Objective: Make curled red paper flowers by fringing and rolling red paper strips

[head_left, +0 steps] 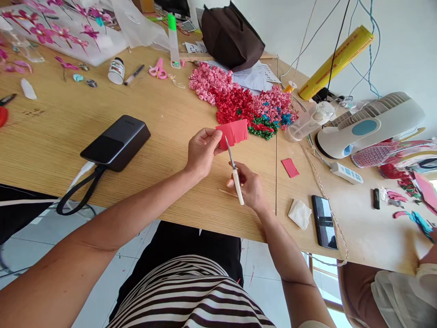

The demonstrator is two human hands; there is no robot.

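Note:
My left hand pinches a small red paper piece whose upper edge is cut into a fringe. It is held up above the wooden table. In my right hand is a pair of small scissors with white handles. Their blades point up and touch the lower left edge of the red paper. Just beyond the paper lies a heap of small rolled paper flowers in pink, red, green and blue.
A black power bank with a strap lies to the left. At the right lie a red paper scrap, a tissue, a phone, a remote and a white fan. A brown bag stands behind. Another person's arm shows at lower right.

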